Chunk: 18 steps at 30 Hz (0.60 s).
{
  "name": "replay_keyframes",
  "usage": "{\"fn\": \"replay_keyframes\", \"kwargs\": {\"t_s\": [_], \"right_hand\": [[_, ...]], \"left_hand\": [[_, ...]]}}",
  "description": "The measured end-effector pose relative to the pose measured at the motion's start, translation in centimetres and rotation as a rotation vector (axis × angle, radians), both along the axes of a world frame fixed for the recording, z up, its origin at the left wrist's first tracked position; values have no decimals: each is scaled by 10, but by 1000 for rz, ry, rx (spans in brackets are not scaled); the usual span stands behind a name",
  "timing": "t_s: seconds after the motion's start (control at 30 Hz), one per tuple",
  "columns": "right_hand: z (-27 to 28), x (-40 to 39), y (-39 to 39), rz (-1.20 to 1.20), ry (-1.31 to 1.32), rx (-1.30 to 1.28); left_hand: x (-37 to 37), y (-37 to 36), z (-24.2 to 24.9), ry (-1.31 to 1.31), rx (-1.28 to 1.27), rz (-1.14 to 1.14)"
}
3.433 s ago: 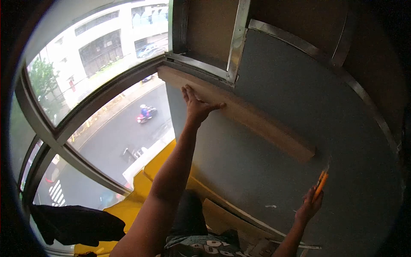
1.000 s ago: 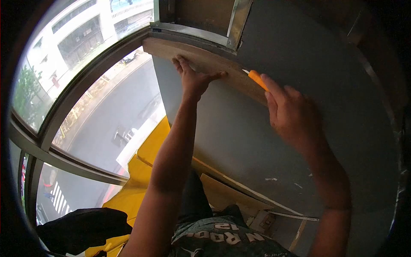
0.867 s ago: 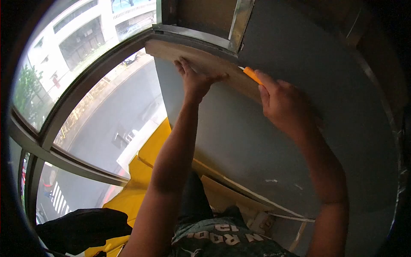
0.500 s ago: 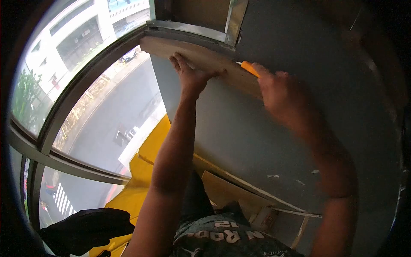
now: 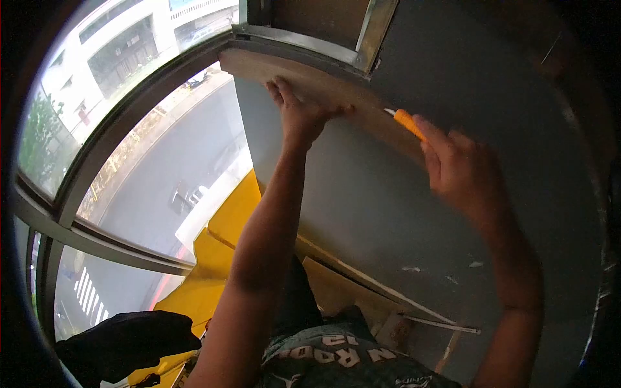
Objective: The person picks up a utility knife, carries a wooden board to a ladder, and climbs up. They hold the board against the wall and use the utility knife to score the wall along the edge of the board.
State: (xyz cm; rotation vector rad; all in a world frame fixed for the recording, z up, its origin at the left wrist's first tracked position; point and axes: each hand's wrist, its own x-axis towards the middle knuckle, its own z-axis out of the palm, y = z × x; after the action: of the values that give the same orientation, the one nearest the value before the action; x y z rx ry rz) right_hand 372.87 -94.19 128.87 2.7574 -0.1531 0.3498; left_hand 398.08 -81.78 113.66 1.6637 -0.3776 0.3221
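My left hand (image 5: 302,119) presses against a long brown strip (image 5: 249,66) that runs along the grey wall under a metal frame. Its fingers are spread, with the thumb stretched to the right along the strip. To the right, my right hand (image 5: 462,165) is wrapped round an orange-handled utility knife (image 5: 411,125). The short pale blade points up and left, its tip close to the strip's right part. My palm hides the rear of the handle.
A metal-framed window (image 5: 81,161) curves along the left, with a street below. Yellow sheeting (image 5: 213,258) lies beneath it, and a black cloth (image 5: 129,346) hangs at the lower left. The grey wall (image 5: 362,200) fills the right. A brown panel (image 5: 343,284) rests low by my legs.
My right hand has moved right and down with the utility knife, along the strip. My left hand keeps its place on the strip; the whole view has shifted slightly.
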Motion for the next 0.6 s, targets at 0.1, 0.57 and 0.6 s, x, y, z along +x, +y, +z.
{"fn": "replay_keyframes", "kwargs": {"t_s": [0.1, 0.57, 0.6], "right_hand": [[-2, -6, 11, 54, -71, 87], [-19, 46, 10, 40, -61, 91], [-18, 45, 9, 8, -47, 82]], "left_hand": [[1, 1, 1, -4, 22, 4], [2, -2, 0, -10, 114, 56], [2, -2, 0, -2, 77, 34]]}}
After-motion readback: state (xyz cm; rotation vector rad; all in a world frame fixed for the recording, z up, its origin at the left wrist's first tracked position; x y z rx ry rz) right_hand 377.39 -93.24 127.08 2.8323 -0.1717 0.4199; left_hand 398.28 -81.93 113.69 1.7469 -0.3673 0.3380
